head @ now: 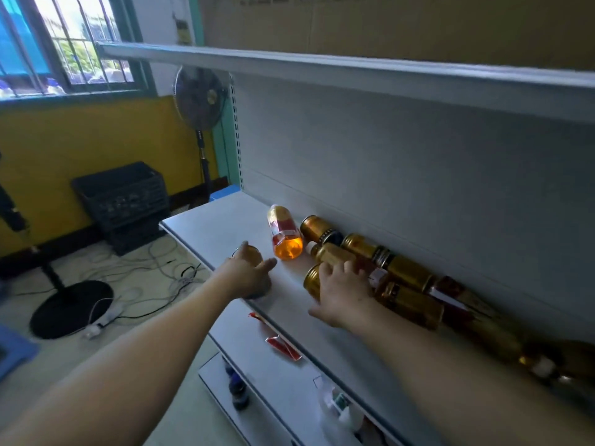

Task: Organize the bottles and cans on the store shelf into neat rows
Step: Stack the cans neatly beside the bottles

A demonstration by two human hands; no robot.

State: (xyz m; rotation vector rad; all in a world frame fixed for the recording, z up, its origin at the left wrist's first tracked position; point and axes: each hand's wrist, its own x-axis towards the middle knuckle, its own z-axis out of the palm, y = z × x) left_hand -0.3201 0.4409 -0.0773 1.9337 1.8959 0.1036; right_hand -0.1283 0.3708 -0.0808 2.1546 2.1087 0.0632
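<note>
You are only starting: nearly everything on the shelf is lying on its side in a loose heap against the back wall. Your left hand is wrapping its grip around one can that is standing upright near the front edge, so that can looks like the first piece of a row. Your right hand is resting half-curled over a gold can lying on its side, but whether the grip is actually holding it I cannot tell. Just beyond your left grip an orange bottle with a red and gold label is lying flat; beyond and to the right of your right grip the pile of gold cans and bottles is waiting, all of it unsorted. No brand or writing is reading clearly on any label.
</note>
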